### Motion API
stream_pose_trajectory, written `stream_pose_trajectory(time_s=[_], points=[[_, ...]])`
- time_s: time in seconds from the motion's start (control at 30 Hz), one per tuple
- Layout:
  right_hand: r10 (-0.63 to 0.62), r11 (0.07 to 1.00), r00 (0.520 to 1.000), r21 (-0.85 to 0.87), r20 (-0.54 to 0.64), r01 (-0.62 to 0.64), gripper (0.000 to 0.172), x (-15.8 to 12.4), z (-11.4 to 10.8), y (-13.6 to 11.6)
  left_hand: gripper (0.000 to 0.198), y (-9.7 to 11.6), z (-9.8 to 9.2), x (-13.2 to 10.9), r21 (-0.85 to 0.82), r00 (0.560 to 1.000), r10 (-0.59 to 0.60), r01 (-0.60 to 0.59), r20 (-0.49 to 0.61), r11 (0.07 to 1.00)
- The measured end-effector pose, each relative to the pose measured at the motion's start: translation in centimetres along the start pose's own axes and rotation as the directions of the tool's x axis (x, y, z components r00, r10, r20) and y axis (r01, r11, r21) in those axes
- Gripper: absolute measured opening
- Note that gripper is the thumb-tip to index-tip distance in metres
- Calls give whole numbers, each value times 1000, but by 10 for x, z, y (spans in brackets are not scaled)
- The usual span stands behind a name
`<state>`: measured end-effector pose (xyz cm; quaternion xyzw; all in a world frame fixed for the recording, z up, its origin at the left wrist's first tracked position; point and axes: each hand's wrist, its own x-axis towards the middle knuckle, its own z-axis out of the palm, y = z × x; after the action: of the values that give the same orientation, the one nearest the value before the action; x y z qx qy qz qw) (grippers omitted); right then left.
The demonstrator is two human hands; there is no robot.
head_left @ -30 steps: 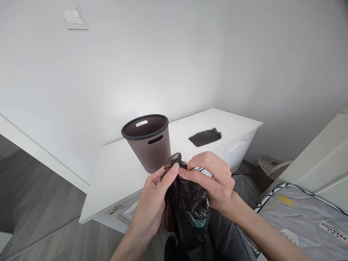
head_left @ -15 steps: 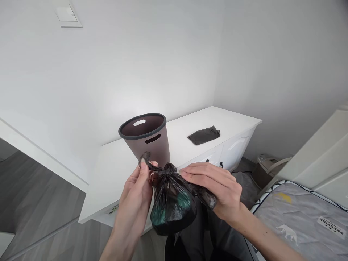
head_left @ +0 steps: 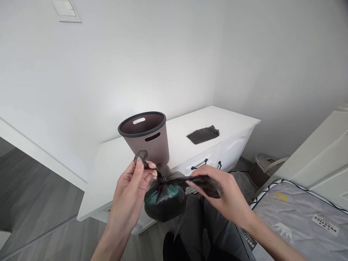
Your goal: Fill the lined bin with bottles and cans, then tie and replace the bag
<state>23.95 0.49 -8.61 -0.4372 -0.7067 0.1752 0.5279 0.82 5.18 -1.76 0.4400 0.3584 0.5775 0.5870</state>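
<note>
A filled black garbage bag [head_left: 165,203], thin enough that something green shows through, hangs between my hands in front of the cabinet. My left hand [head_left: 133,185] pinches one twisted end of it between thumb and fingers. The other end is stretched out to the right, gripped by my right hand [head_left: 221,192]. Where the two ends meet, the bag's neck is gathered tight; whether it is fully knotted I cannot tell. Just behind stands a mauve trash can [head_left: 160,146] with a dark rim and cut-out handles, upright on the cabinet top.
On the white cabinet [head_left: 231,117] lies a folded dark plastic bag [head_left: 203,135]. A mattress [head_left: 296,214] is at the lower right, with a brown-and-white appliance [head_left: 262,168] behind it. A light switch [head_left: 65,9] is on the wall.
My right hand has pulled its bag end outward to the right, drawing it longer and straighter. The bag's body has risen slightly and shifted left, and my left hand has moved a little left.
</note>
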Motion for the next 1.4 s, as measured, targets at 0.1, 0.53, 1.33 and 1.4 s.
stream_pose_trajectory(time_s=[0.1,0.53,1.33,1.4], points=[[-15,1000,990,-22,139,18,40,18,13,-13,31,13,14,-7,196,991,-20,-6,131,981],[110,992,964,-90,240,-91,39,63,-11,-48,37,8,-46,4,323,968,251,-238,1,916],[-56,610,892,-723,-450,-326,31,325,-67,205,49,-70,-194,143,821,988,46,95,-146,563],[-62,530,946,-814,-317,-238,31,331,-59,229,50,-71,-195,143,815,986,30,118,-163,567]])
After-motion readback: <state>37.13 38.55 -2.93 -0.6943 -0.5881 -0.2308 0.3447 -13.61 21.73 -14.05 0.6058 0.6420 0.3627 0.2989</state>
